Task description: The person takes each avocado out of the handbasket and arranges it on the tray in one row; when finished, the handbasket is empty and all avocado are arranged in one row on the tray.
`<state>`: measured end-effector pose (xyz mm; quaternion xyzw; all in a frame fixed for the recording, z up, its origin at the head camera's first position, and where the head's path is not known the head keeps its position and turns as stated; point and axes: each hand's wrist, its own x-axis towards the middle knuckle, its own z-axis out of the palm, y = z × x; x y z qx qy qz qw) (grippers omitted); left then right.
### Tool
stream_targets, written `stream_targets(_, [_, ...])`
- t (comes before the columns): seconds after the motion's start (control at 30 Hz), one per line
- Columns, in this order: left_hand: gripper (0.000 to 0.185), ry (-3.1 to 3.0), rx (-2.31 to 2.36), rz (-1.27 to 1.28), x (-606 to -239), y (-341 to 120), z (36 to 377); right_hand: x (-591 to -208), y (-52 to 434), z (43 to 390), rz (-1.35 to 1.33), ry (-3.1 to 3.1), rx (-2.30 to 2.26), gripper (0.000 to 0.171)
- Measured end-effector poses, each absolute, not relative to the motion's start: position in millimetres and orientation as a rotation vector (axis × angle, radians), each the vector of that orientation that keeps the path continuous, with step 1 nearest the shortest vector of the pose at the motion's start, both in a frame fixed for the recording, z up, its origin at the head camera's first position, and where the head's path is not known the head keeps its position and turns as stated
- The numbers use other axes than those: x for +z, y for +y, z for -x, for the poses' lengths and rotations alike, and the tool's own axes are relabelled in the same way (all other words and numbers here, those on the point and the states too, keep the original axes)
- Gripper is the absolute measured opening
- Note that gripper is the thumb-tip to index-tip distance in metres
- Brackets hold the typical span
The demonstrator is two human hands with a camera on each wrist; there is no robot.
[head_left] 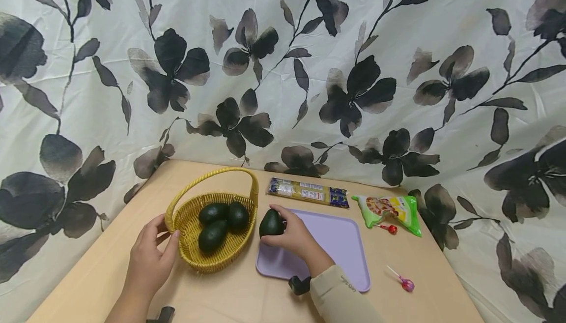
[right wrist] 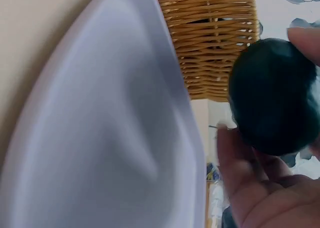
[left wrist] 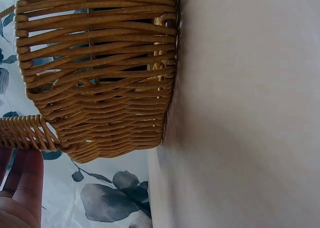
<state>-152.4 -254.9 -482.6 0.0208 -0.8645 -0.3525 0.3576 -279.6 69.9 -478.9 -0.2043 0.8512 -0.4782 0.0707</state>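
Observation:
My right hand [head_left: 292, 234] grips a dark green avocado [head_left: 271, 223] between thumb and fingers, raised over the left end of a lilac tray [head_left: 345, 249]. In the right wrist view the same avocado [right wrist: 272, 98] hangs beside the tray's rim, with the woven basket beyond. Three more avocados [head_left: 213, 236] lie inside a yellow wicker basket [head_left: 212, 266] with a tall arched handle. On the basket's left side, my left hand [head_left: 152, 254] holds the foot of the handle [left wrist: 30, 132] with thumb and fingertips; the left wrist view shows fingers against it from below.
Behind the tray lies a long clear packet with dark blue ends [head_left: 308, 192]. To its right is a green snack bag [head_left: 391, 212], with a red lollipop [head_left: 391, 229] against it. A purple-pink lollipop [head_left: 406, 284] lies nearer. Flowered cloth [head_left: 283, 116] hangs behind the table.

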Motion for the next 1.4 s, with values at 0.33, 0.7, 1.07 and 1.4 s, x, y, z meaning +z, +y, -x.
stream_targets(0.33, [0.051, -2.241, -0.901, -0.043, -483, -255, 152, -494, 72, 281, 0.589, 2.592, -1.254, 0.092])
stream_targets(0.7, [0.053, -2.247, -0.904, -0.039, -479, -256, 150, -497, 71, 280, 0.566, 2.573, -1.225, 0.088])
stream_targets(1.07, [0.054, -2.266, -0.914, -0.029, -481, -255, 151, -497, 73, 280, 0.533, 2.574, -1.193, 0.079])
stream_targets(1.4, [0.054, -2.264, -0.915, -0.006, -482, -257, 152, -498, 71, 283, 0.502, 2.659, -1.287, 0.052])
